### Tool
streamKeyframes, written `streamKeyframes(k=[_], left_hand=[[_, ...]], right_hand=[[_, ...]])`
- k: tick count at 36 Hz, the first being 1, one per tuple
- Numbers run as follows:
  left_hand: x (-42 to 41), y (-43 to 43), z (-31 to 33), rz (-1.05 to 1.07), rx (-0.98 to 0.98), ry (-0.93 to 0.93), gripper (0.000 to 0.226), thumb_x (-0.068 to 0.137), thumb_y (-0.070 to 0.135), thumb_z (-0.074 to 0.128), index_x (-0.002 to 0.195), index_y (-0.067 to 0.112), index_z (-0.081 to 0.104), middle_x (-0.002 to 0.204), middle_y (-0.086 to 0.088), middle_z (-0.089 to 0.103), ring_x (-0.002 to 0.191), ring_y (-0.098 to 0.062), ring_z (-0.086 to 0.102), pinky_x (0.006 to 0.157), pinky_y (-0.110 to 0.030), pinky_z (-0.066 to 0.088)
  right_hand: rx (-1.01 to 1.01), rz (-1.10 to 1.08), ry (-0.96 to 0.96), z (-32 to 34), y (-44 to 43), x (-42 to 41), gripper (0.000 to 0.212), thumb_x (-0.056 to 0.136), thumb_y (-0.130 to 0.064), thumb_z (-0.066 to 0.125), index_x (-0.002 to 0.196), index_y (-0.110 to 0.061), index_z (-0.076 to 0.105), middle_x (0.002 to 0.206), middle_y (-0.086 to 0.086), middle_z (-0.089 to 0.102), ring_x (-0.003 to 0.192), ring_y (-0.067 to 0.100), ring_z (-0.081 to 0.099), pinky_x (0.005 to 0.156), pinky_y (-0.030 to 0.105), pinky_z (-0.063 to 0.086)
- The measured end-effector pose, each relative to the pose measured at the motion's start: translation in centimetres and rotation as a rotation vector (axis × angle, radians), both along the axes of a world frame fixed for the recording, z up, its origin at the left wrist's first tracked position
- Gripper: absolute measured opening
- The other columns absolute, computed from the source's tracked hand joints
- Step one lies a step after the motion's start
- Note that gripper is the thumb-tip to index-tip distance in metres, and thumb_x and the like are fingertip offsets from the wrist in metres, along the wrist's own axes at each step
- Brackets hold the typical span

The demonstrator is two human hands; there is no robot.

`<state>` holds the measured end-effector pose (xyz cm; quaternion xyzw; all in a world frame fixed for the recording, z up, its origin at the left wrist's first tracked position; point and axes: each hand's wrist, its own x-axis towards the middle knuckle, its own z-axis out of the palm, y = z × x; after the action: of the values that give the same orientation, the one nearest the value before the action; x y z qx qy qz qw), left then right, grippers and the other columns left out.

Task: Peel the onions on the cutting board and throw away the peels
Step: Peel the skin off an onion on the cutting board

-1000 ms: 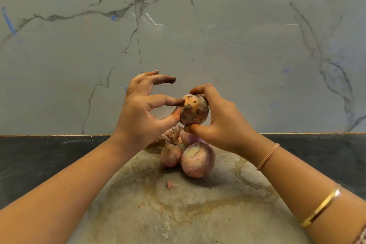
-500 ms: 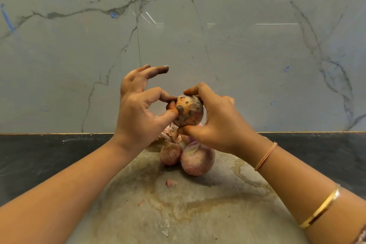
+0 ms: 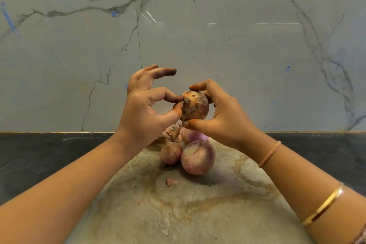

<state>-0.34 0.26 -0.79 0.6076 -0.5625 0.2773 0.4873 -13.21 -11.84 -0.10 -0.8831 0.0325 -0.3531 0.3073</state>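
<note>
Left hand [image 3: 145,114] and right hand [image 3: 222,123] on speckled onion [image 3: 196,108], far side hidden

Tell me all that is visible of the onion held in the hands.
The held onion is round, unpeeled, its dry orange-brown skin dark-speckled. It is above the cutting board, stub end toward the left hand. The right hand grips it top and bottom; the left hand's thumb and forefinger pinch it beside the stub.

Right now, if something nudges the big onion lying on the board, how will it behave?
The big onion is round, so it would probably roll on the flat cutting board. The smaller onion close beside it on the left may block it that way. Its surface looks smooth, so likely slippery to pinch.
</note>
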Motion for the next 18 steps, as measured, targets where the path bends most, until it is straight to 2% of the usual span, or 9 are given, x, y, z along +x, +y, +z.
streamKeyframes(k=[1,3,5,9,14,18], left_hand=[[-0.07,-0.01,0.05,-0.009,-0.002,0.011,0.016,0.073,0.038,0.061,0.077,0.025,0.069,0.128,0.019,0.049,0.132,-0.010,0.030,0.108,-0.031,0.026],[-0.15,-0.01,0.20,-0.028,0.000,0.021,0.014,0.072,0.038,0.060,0.075,0.027,0.068,0.130,0.021,0.047,0.134,-0.008,0.028,0.109,-0.030,0.026],[-0.18,-0.02,0.28,-0.033,0.004,0.009,0.010,0.072,0.036,0.060,0.073,0.029,0.066,0.133,0.020,0.046,0.135,-0.010,0.027,0.110,-0.029,0.024],[-0.18,-0.05,0.22,-0.027,0.003,-0.028,0.009,0.071,0.031,0.060,0.069,0.023,0.065,0.136,0.017,0.045,0.136,-0.013,0.026,0.108,-0.015,0.017],[0.01,-0.15,0.07,0.005,0.021,-0.090,0.014,0.071,0.029,0.059,0.069,0.016,0.064,0.137,0.010,0.046,0.134,-0.012,0.026,0.107,-0.013,0.015],[0.22,-0.06,0.03,-0.020,0.049,-0.031,0.012,0.072,0.033,0.058,0.072,0.024,0.066,0.135,0.019,0.045,0.133,-0.003,0.025,0.106,-0.009,0.014]], right_hand=[[0.008,0.014,-0.005,0.03,-0.02,-0.05,0.060,0.071,-0.018,0.084,0.121,-0.020,0.050,0.104,-0.016,0.056,0.095,-0.001,0.058,0.080,0.008,0.047],[0.005,0.025,-0.010,0.03,-0.07,-0.08,0.060,0.071,-0.016,0.084,0.121,-0.018,0.051,0.107,-0.011,0.057,0.096,-0.002,0.057,0.076,0.003,0.044],[-0.003,0.024,-0.013,-0.01,-0.10,0.02,0.060,0.071,-0.015,0.083,0.121,-0.018,0.051,0.110,-0.007,0.058,0.098,0.000,0.057,0.076,0.002,0.044],[-0.013,0.028,-0.007,-0.08,-0.06,0.13,0.060,0.071,-0.016,0.084,0.120,-0.019,0.050,0.110,-0.006,0.059,0.097,0.000,0.058,0.076,0.003,0.045],[0.015,0.050,0.024,-0.25,-0.07,0.20,0.060,0.071,-0.018,0.083,0.121,-0.020,0.049,0.111,-0.005,0.059,0.097,0.002,0.058,0.076,0.004,0.046],[0.075,0.088,0.065,-0.37,-0.37,0.11,0.059,0.073,-0.013,0.082,0.120,-0.025,0.047,0.115,-0.005,0.057,0.103,0.005,0.057,0.077,0.006,0.047]])
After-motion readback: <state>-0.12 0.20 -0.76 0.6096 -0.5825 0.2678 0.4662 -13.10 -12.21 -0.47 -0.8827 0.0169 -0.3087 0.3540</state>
